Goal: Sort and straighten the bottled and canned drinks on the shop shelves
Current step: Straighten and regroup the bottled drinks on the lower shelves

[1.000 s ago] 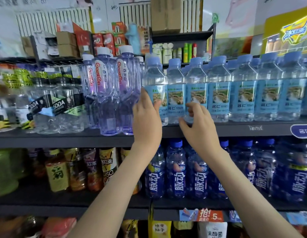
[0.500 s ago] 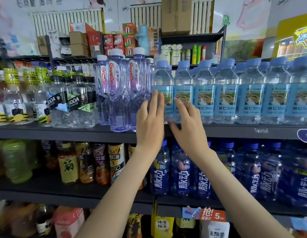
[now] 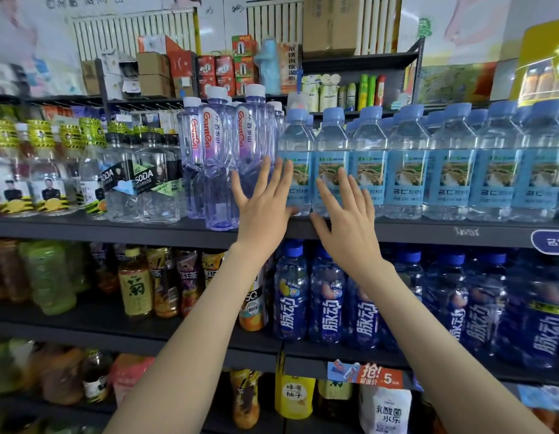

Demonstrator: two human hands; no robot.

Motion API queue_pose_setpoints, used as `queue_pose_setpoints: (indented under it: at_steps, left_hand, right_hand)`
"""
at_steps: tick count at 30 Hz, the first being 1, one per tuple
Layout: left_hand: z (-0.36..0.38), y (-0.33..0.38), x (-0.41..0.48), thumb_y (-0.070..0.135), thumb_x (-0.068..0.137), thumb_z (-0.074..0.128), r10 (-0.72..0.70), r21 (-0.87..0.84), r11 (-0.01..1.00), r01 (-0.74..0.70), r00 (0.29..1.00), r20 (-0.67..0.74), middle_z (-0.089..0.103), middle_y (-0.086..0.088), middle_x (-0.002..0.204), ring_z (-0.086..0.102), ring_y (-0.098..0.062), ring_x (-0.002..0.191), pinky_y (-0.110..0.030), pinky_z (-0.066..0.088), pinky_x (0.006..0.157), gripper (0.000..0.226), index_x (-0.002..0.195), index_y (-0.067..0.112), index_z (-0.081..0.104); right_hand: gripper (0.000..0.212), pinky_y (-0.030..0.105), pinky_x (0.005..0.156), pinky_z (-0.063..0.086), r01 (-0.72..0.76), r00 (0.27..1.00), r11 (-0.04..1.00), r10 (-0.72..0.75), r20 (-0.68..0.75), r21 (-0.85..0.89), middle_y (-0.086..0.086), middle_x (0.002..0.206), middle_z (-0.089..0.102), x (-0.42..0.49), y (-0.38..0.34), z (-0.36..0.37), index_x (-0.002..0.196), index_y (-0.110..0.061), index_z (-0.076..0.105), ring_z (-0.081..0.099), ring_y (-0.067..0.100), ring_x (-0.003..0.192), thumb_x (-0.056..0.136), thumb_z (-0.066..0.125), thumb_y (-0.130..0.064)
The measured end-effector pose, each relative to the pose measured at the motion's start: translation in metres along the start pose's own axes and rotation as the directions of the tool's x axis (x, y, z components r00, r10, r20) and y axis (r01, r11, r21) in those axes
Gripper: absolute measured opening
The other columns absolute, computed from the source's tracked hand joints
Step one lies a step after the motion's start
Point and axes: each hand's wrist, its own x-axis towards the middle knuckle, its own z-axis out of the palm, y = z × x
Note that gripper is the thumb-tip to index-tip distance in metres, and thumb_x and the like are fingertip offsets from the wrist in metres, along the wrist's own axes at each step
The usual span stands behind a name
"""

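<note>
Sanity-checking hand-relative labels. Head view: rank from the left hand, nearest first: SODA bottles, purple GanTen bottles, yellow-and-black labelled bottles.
1. purple GanTen bottles: just behind the left hand's fingers.
2. SODA bottles: further left on the same shelf.
3. yellow-and-black labelled bottles: towards that shelf's far left end.

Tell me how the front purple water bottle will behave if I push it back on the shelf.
The purple bottle is tall and narrow, so a push near its top would likely tip it. It looks capped and full, so probably heavy and stiff. Its base sits at the front of the shelf, so a sideways knock might drop it.
</note>
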Motion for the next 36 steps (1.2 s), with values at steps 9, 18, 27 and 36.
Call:
queue_pose_setpoints:
  at_steps: [9,18,27,36]
  left_hand:
    - [-0.009,0.003,-0.024,0.033,0.099,0.045,0.011,-0.037,0.999,-0.011,1.000,0.004,0.019,-0.005,0.158,0.004,-0.022,0.147,-0.053,-0.011,0.112,0.061,0.151,0.017,0.019]
    - [-0.012,-0.058,-0.142,0.026,0.090,0.048,-0.121,-0.087,0.987,0.135,0.981,0.152,0.046,-0.011,0.143,0.041,-0.027,0.134,-0.046,0.023,0.112,0.050,0.137,0.011,0.048]
    - [-0.044,-0.195,-0.245,0.029,0.096,0.050,-0.330,0.074,0.944,0.322,0.907,0.262,0.037,-0.007,0.149,0.034,-0.024,0.136,-0.038,0.023,0.112,0.051,0.143,0.015,0.039]
    - [-0.103,-0.412,-0.311,0.034,0.100,0.041,-0.419,0.146,0.908,0.393,0.852,0.314,0.025,-0.004,0.155,0.020,-0.022,0.143,-0.034,0.016,0.115,0.053,0.148,0.018,0.028]
  right_hand:
    - [0.059,0.049,0.116,0.015,-0.040,0.999,0.998,0.039,0.034,0.050,0.021,0.156,0.020,-0.016,-0.018,0.002,0.147,-0.008,0.032,0.018,0.036,0.145,0.095,0.054,-0.023]
    - [0.041,0.045,0.091,0.043,0.044,0.999,0.947,-0.041,-0.015,0.317,0.017,0.124,0.056,-0.088,-0.091,0.035,0.126,-0.001,0.053,0.051,0.035,0.112,0.086,0.055,-0.011]
    - [0.046,0.044,0.088,0.047,0.046,0.979,0.900,-0.128,0.161,0.434,0.017,0.116,0.058,-0.113,-0.229,0.100,0.121,0.001,0.056,0.056,0.037,0.105,0.077,0.068,-0.002]
    - [0.045,0.046,0.091,0.047,-0.021,0.963,0.840,-0.128,0.236,0.542,0.017,0.119,0.058,-0.098,-0.464,0.188,0.125,0.001,0.054,0.054,0.036,0.110,0.082,0.066,-0.008]
